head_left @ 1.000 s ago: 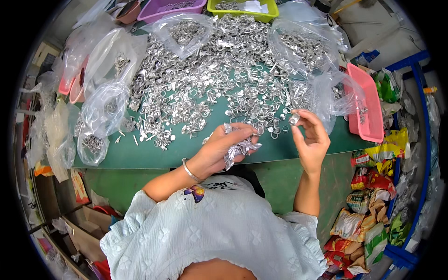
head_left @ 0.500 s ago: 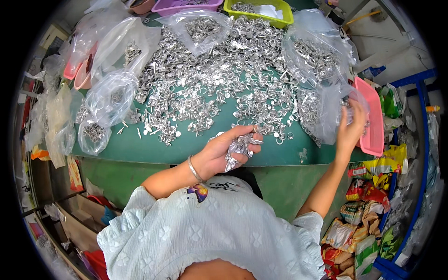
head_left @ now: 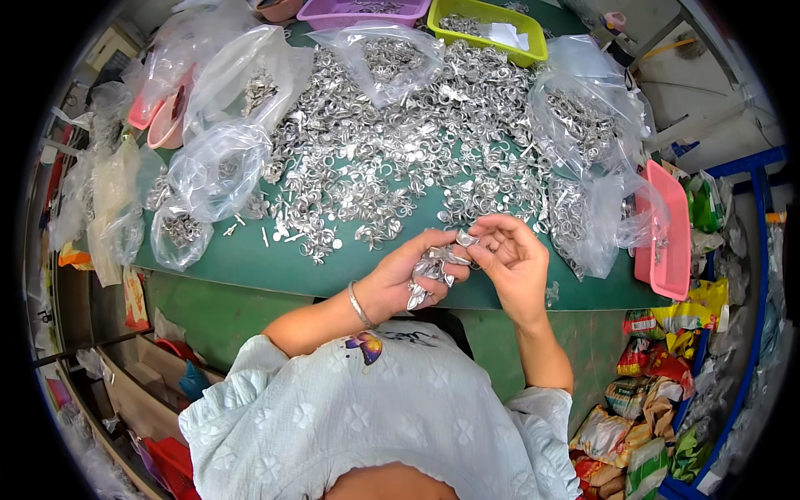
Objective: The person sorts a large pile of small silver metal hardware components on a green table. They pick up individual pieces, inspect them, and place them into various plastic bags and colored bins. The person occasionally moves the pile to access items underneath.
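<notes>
Just above the near edge of the green bench (head_left: 250, 265), a bunch of small silver metal pieces (head_left: 431, 271) sits clenched in the left hand (head_left: 406, 279), which is curled around it with a bangle on the wrist. The right hand (head_left: 510, 265) meets it from the other side, its fingertips (head_left: 479, 250) pinching one of the pieces at the top of the bunch. Beyond the hands, a wide heap of loose silver parts (head_left: 400, 158) covers the bench. Clear plastic bags (head_left: 218, 167) partly filled with the same parts lie around the heap. A pink tray (head_left: 667, 237) rests at the right edge, and a yellow-green tray (head_left: 487, 25) and a purple tray (head_left: 358, 12) stand at the far side.
</notes>
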### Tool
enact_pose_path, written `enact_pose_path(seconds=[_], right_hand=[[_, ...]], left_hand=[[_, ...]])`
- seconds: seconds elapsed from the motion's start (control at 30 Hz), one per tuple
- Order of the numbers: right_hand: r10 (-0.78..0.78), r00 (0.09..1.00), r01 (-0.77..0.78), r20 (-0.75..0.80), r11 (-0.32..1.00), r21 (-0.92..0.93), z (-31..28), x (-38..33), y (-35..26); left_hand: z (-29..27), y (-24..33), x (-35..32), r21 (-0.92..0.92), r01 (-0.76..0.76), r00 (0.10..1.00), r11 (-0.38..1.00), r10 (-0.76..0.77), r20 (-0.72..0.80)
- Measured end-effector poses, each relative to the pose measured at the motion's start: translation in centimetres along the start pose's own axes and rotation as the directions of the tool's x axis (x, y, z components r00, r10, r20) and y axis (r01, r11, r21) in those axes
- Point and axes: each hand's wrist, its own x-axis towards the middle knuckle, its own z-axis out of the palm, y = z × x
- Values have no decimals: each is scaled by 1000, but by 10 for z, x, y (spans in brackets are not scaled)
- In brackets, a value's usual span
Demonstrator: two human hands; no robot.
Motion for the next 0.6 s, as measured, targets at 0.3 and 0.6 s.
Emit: enact_pose_path(seconds=[0.3,0.6], right_hand=[[-252,967,242,-30,952,-188,33,8,2],[-178,982,186,68,816,-548,34,19,-4]], left_hand=[[-9,13,-10,-19,37,998,999,-36,43],[-15,23,-12,76,-21,997,997,15,81]])
